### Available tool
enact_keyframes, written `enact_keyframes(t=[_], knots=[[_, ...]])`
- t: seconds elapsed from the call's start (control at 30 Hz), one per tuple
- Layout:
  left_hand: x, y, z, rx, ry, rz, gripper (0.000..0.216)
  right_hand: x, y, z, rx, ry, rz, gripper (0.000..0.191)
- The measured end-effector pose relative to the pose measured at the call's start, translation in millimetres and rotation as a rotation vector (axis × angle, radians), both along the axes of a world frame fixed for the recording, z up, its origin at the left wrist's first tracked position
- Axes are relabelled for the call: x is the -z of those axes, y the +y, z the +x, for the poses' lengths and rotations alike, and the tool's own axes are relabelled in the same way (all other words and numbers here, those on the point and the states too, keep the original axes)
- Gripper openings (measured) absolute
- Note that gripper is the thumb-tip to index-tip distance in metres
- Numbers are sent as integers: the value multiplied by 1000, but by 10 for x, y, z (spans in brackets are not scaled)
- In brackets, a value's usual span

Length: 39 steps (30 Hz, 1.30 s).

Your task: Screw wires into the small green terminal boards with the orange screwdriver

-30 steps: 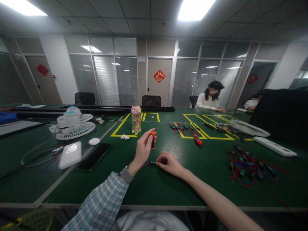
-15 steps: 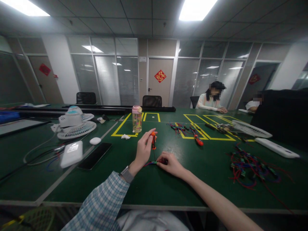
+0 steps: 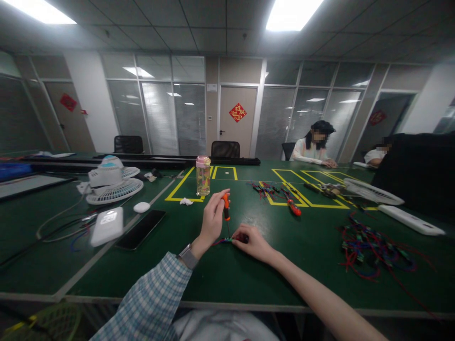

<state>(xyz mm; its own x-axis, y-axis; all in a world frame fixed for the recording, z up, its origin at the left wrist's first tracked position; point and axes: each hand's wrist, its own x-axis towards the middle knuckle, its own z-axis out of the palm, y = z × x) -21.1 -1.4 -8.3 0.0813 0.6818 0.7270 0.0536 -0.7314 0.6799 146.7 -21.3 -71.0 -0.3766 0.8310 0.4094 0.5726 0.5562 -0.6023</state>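
My left hand [image 3: 212, 221] is closed round an orange-handled screwdriver [image 3: 225, 208], held upright with its tip pointing down. The tip meets a small green terminal part with red and blue wires [image 3: 224, 240] lying on the green table [image 3: 227, 279]. My right hand [image 3: 251, 241] pinches that part against the table just to the right of the screwdriver tip. A watch sits on my left wrist below a checked sleeve.
A black phone [image 3: 140, 229], a white power bank [image 3: 107, 225], a small fan [image 3: 113, 179] and cables lie to the left. A pink-lidded bottle [image 3: 203, 175] stands behind my hands. Wired parts are heaped at right [image 3: 373, 246]; another orange screwdriver [image 3: 293, 206] lies beyond. Two people sit far right.
My hands keep their hold on the screwdriver and the wired part. The view has shifted slightly; nothing on the table has moved.
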Motion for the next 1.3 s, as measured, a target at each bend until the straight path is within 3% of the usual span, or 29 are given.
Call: enact_keyframes(t=[0.1, 0.33, 0.6, 0.8, 1.13, 1.3], knots=[[21, 16, 8, 26, -16, -22, 34, 9, 8, 2, -7, -3, 8, 4], [-3, -21, 19, -183, 59, 113, 23, -14, -12, -8, 5, -7, 1, 5], [12, -34, 14, -125, 106, 166, 32, -33, -12, -3, -3, -21, 0, 7], [19, -14, 16, -288, 114, 285, 26, -40, -22, -12, 4, -20, 1, 6], [62, -34, 21, -88, 168, 215, 39, -28, -5, -8, -9, 2, 9, 5], [87, 11, 39, -181, 182, 253, 35, -17, -5, -2, -7, -7, 8, 6]])
